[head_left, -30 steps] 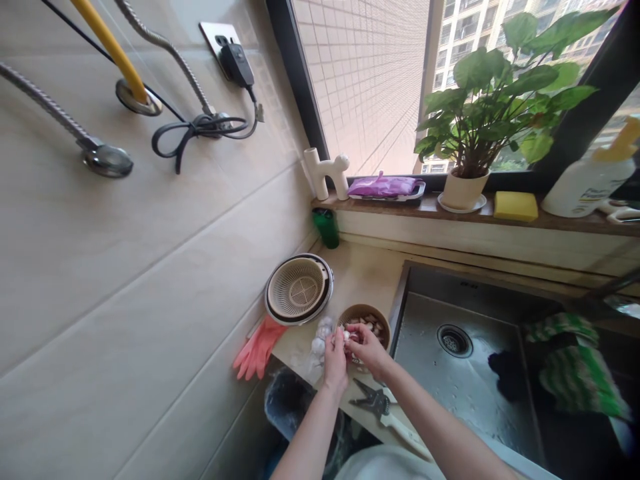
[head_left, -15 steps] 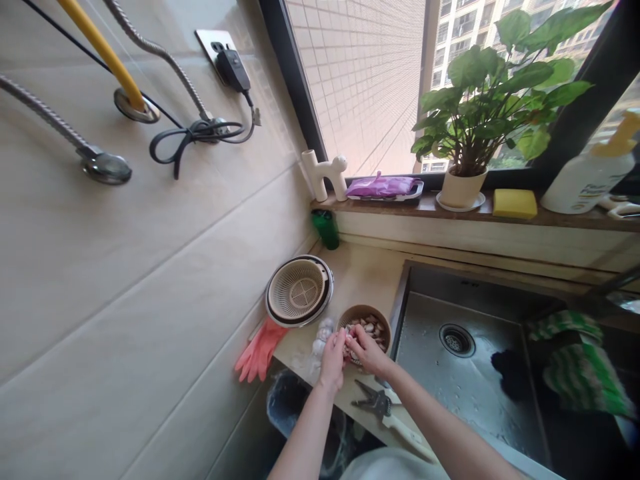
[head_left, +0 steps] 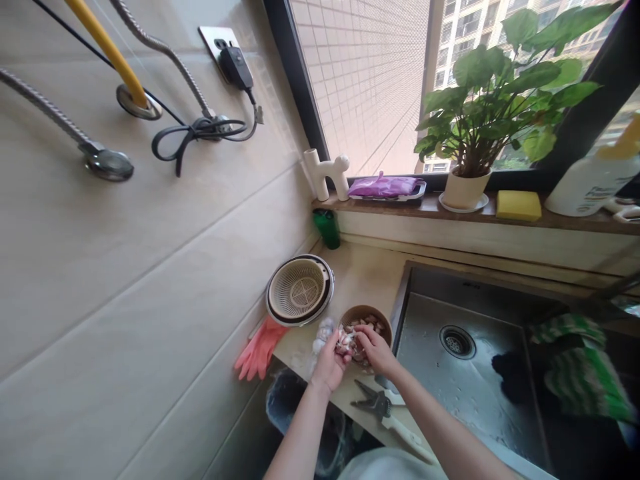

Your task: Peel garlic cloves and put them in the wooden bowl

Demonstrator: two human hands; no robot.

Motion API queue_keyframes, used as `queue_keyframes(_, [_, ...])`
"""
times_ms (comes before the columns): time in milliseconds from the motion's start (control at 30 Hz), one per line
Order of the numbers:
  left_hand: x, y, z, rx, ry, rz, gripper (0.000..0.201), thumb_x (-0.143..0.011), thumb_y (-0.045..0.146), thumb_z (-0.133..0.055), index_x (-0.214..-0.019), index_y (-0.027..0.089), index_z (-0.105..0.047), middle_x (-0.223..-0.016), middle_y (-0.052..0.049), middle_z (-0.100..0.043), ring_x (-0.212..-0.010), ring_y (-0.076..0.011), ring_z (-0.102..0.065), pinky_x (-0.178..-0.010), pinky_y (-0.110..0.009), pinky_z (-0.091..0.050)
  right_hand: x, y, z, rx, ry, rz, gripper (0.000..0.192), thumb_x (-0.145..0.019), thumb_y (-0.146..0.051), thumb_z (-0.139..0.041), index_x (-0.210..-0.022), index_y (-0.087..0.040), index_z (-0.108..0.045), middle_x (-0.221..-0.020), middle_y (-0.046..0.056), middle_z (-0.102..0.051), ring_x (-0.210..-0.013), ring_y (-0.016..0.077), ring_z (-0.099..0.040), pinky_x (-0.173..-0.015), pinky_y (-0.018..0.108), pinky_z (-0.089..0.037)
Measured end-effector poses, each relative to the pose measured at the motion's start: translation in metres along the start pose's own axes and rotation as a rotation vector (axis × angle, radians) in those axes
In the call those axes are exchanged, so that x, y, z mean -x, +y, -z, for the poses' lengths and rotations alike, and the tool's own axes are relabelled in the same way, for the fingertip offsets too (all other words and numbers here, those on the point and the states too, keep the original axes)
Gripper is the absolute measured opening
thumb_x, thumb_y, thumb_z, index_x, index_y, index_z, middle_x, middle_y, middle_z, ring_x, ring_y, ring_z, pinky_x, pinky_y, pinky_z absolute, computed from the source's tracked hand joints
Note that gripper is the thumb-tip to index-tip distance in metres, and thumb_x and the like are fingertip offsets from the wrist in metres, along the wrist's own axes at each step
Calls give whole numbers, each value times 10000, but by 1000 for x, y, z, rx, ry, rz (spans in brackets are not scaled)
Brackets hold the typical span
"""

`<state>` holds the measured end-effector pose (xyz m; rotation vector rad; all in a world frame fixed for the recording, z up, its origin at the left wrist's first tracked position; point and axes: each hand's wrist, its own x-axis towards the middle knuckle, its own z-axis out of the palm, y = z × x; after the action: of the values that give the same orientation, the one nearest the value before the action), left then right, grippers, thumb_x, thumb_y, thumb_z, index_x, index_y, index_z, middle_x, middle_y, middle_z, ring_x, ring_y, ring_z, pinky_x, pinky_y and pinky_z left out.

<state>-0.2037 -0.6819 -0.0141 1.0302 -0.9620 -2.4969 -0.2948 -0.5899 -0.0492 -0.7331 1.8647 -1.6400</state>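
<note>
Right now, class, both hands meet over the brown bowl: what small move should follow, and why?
Probably drop the peeled piece into the brown bowl: the left hand and right hand pinch a garlic clove just above its rim, where similar pieces already lie.

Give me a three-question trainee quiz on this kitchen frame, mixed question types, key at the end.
1. True or false: both hands are together at the near rim of the brown bowl.
2. Multiple choice: what lies on the counter just nearer the camera than the hands? A) a yellow sponge B) scissors C) a green cup
3. Fill in: the pink rubber gloves hang over the counter edge just below the ______.

Key:
1. True: the left hand and right hand meet there over a garlic bulb.
2. B
3. colander
</note>
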Motion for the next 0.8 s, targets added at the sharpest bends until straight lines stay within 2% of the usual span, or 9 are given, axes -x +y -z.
queue_keyframes(67, [0,-2,2,-5,23,-12,352,-620,431,-732,-765,163,-556,-643,7,-576,-496,-62,-509,-422,-147,-320,0,-1,3,207,83,176,267,-828,-401,-451,-938,-206,-597,-892,67,-610,-866,210,-554,-767,352,-434])
queue_keyframes(100, [0,-3,2,-20,32,-26,354,-621,436,-731,-773,164,-561,-646,6,-581,-496,-63,-513,-423,-150,-324,1,-2,4,283,109,230,253,-829,-399,-460,-904,-204,-603,-924,76,-604,-905,218,-538,-801,357,-413])
queue_keyframes(167, [0,-5,2,-59,42,-70,367,-629,466,-717,-782,168,-567,-647,5,-587,-501,-72,-522,-428,-163,-334,4,-6,2,351,107,244,259,-848,-410,-441,-805,-202,-591,-810,60,-593,-797,201,-533,-728,326,-405])
queue_keyframes(267, [2,-8,0,-96,34,-113,402,-630,530,-686,-758,167,-571,-652,-9,-594,-520,-91,-531,-450,-191,-358,8,-12,-4,317,74,188,301,-867,-433,-407,-723,-206,-543,-634,5,-527,-603,155,-477,-582,269,-358])
queue_keyframes(367, [4,-8,0,-150,-7,-116,399,-640,536,-670,-751,164,-578,-638,-3,-576,-518,-88,-511,-448,-191,-346,10,-19,-3,251,54,226,236,-862,-402,-433,-848,-203,-561,-711,9,-561,-638,152,-495,-599,259,-370])
queue_keyframes(500, [8,-4,-1,-315,-11,-144,373,-660,501,-671,-809,169,-589,-631,19,-553,-484,-60,-454,-399,-158,-260,7,-26,7,187,-127,328,225,-840,-361,-487,-976,-207,-579,-879,46,-611,-789,175,-536,-704,278,-402])
queue_keyframes(633, [11,-3,-6,-396,83,-162,431,-625,560,-666,-741,154,-585,-544,41,-491,-418,-36,-361,-369,-153,-183,4,-22,11,176,-250,241,221,-827,-400,-513,-911,-197,-536,-671,-16,-553,-599,130,-468,-560,231,-347])
queue_keyframes(700, [12,-2,-8,-436,99,-167,454,-619,589,-651,-726,153,-583,-535,43,-484,-407,-33,-344,-366,-155,-187,4,-19,11,218,-244,220,225,-824,-421,-515,-849,-198,-502,-616,-39,-504,-559,114,-419,-527,216,-303])
queue_keyframes(800, [11,-1,-9,-517,87,-149,469,-628,614,-622,-710,155,-570,-527,43,-483,-397,-31,-341,-366,-152,-203,6,-18,10,335,-219,263,225,-853,-417,-470,-791,-202,-468,-632,-38,-487,-576,110,-407,-535,212,-278])
